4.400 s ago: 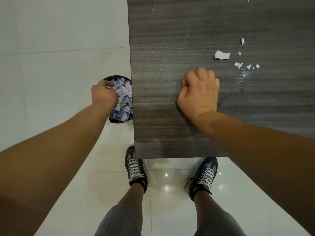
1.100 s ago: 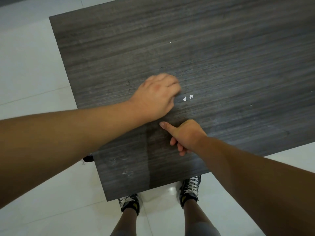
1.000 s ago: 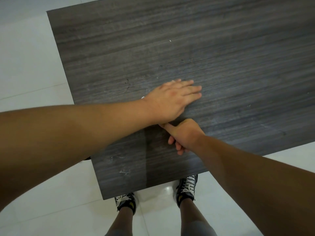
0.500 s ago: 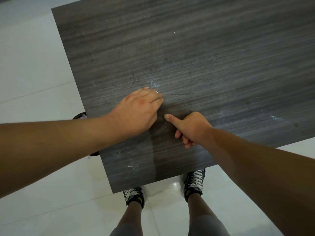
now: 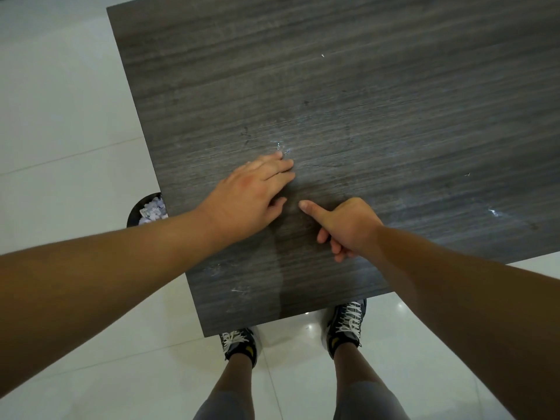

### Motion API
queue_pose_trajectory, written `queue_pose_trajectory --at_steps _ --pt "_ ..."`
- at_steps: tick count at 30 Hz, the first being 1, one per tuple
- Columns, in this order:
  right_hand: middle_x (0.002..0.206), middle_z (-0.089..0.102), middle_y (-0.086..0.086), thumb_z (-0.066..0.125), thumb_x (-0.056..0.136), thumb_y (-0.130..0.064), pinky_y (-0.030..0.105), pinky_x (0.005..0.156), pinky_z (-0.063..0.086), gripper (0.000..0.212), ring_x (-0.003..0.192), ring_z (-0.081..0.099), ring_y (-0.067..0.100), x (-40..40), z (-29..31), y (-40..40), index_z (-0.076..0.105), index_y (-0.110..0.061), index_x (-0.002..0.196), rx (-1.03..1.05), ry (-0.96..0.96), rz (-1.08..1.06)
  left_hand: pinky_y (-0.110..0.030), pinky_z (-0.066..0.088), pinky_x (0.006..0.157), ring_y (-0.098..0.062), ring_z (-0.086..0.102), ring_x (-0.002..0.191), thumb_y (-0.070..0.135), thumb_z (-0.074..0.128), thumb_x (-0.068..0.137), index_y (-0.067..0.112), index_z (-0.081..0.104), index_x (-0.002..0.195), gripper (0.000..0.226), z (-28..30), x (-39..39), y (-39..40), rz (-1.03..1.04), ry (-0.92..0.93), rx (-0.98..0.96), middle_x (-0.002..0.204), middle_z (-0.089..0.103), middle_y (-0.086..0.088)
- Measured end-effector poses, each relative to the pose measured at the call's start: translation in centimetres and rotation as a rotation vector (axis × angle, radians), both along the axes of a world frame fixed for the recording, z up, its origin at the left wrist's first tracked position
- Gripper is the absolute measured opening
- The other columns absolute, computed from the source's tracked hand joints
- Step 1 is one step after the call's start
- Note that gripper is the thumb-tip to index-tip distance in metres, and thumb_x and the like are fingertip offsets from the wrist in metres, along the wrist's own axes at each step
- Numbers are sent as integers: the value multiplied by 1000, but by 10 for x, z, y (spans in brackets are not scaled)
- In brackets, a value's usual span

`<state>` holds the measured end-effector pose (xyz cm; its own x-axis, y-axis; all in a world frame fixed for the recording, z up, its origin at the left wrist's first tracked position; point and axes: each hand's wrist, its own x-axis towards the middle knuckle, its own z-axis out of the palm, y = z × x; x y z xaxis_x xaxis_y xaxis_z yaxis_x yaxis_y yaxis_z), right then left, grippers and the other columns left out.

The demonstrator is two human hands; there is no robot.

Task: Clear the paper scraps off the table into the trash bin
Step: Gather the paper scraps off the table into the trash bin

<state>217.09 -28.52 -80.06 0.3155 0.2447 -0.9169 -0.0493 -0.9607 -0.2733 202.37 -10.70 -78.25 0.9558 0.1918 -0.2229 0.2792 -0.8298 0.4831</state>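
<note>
My left hand (image 5: 251, 195) lies flat, palm down, on the dark wood table (image 5: 394, 116), fingers stretched out and pointing right. Tiny white paper bits (image 5: 283, 151) show just beyond its fingertips; anything under the palm is hidden. My right hand (image 5: 348, 225) rests on its edge just right of the left hand, thumb pointing at it and the other fingers curled under. A small white scrap (image 5: 323, 55) lies far back on the table. The black trash bin (image 5: 136, 209), full of paper scraps, peeks out from under the table's left edge.
A speck (image 5: 467, 174) and pale scratch marks (image 5: 494, 212) sit on the right part of the table. White tiled floor (image 5: 60, 116) surrounds the table. My two shoes (image 5: 348, 322) stand at the near table edge.
My left hand flattened over the small scraps and slid with them left and toward me. The right hand stayed beside it, thumb out. The bin has come into view at the left.
</note>
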Motion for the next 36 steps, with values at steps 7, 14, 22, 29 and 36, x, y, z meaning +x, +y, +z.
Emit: queue_pose_trajectory --at_steps 7,14,22,29,36 --pt "58 76 5 58 65 -103 28 53 54 73 50 76 21 1 2 -1 80 -33 62 10 7 -2 -35 55 103 -16 66 115 4 71 97 5 76 118 21 -1 -3 12 353 -349 -123 119 71 -10" --pt "59 76 5 57 60 -106 30 55 55 77 50 76 22 1 1 -2 80 -32 64 12 11 -10 -30 51 107 -12 56 120 54 89 80 23 67 134 66 0 -1 2 730 -4 -126 129 50 5" --pt "58 76 6 57 58 -106 33 61 62 79 49 76 23 1 2 0 81 -31 63 -16 -6 -9 -33 52 106 -18 58 123 40 89 85 21 68 134 57 0 20 -37 783 19 -80 130 56 2" --pt "57 75 6 59 69 -101 33 61 59 75 48 76 22 0 4 2 79 -29 60 -10 -18 -8 -24 47 98 -16 63 115 24 82 94 19 73 131 38 -10 28 -47 798 -42 -78 125 62 4" --pt "54 72 8 62 70 -98 38 64 65 87 45 74 25 1 4 4 77 -14 56 -40 -31 5 -36 58 88 -18 67 99 22 67 105 18 80 113 17 -14 36 -43 679 -39 -82 111 66 1"
